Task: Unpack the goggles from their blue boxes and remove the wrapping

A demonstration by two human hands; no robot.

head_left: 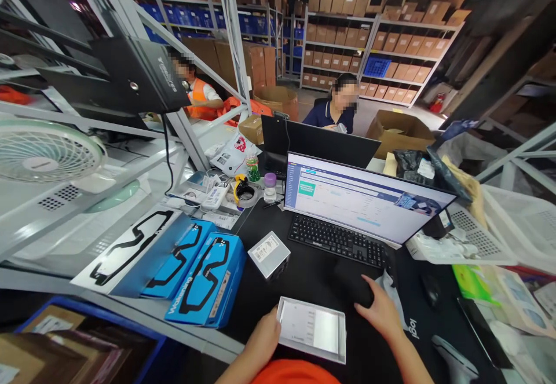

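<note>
— What's on the desk?
— A lit monitor behind a black keyboard, blue boxes at the left, a small grey box.
— And that white fan?
— Probably clipped to the shelf frame.
</note>
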